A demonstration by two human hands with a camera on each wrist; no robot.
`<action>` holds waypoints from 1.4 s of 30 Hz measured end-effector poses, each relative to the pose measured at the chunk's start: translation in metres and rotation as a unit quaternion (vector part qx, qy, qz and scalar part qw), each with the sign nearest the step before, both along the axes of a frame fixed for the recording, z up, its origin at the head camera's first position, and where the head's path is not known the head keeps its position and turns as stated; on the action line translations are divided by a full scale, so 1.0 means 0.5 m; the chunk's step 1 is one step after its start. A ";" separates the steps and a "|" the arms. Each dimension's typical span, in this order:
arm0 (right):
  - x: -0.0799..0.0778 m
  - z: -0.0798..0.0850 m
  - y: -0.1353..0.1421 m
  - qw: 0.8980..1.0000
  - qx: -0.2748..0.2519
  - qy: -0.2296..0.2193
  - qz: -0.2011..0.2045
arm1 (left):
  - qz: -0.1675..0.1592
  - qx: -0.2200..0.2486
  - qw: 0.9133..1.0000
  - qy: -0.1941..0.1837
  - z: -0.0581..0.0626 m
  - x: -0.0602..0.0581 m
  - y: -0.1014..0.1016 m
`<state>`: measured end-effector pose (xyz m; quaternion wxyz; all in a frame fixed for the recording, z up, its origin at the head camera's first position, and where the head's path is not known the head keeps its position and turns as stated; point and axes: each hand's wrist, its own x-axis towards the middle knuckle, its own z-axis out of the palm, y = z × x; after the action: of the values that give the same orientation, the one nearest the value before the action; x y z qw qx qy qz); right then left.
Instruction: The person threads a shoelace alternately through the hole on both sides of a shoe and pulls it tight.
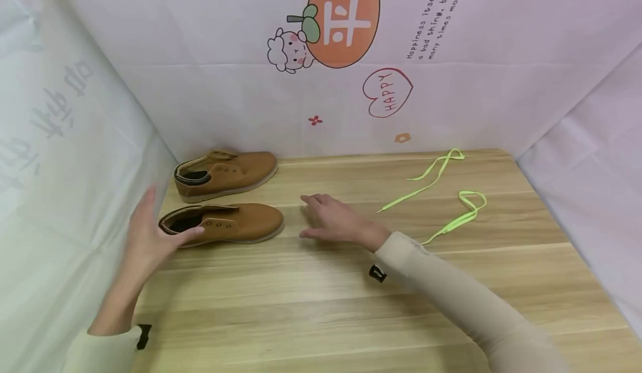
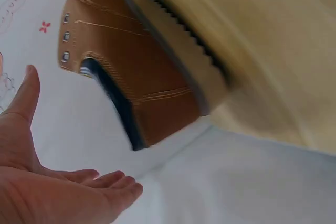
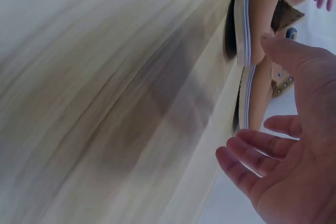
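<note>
Two brown leather shoes without laces lie side by side at the left of the table, toes to the right. My left hand (image 1: 145,233) is spread at the heel of the near shoe (image 1: 256,222), its thumb overlapping the shoe's opening in the head view. In the left wrist view, a gap shows between that hand (image 2: 47,182) and the shoe's heel (image 2: 163,114). My right hand (image 1: 336,219) hovers right of the toe, fingers apart and holding nothing. Behind the near shoe stands the far shoe (image 1: 251,169), close to the back wall.
Two neon yellow-green shoelaces lie on the wooden table (image 1: 281,311) at the right: a far shoelace (image 1: 436,178) stretched out and a near shoelace (image 1: 456,222) folded over. White printed cloth (image 1: 225,105) walls the back and both sides.
</note>
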<state>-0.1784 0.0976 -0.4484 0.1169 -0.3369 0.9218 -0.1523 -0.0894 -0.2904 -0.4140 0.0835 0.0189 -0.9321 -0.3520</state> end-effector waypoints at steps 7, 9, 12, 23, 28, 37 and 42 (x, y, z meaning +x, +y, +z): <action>0.001 -0.006 -0.061 0.999 -0.037 -0.029 0.017 | 0.004 0.093 0.993 -0.077 -0.030 0.013 -0.033; 0.000 -0.006 -0.074 0.998 -0.048 -0.034 0.016 | 0.000 0.126 0.987 -0.097 -0.037 0.014 -0.040; -0.002 -0.011 -0.090 0.997 -0.058 -0.042 0.014 | -0.010 0.153 0.981 -0.121 -0.047 0.013 -0.051; 0.000 -0.036 -0.144 0.994 -0.084 -0.066 0.010 | -0.025 0.156 0.966 -0.203 -0.075 0.000 -0.082; 0.006 -0.045 -0.164 0.995 -0.085 -0.048 0.001 | -0.034 0.167 0.966 -0.196 -0.088 -0.003 -0.083; 0.008 -0.052 -0.176 0.994 -0.102 -0.036 -0.017 | -0.043 0.157 0.969 -0.187 -0.101 -0.009 -0.085; 0.005 -0.056 -0.171 0.993 -0.109 -0.034 -0.020 | -0.057 0.168 0.970 -0.169 -0.103 -0.016 -0.074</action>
<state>-0.1758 0.0123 -0.4766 0.1073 -0.3242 0.9016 -0.2657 -0.0972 -0.3275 -0.4658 -0.0995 0.0391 -0.8600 -0.4991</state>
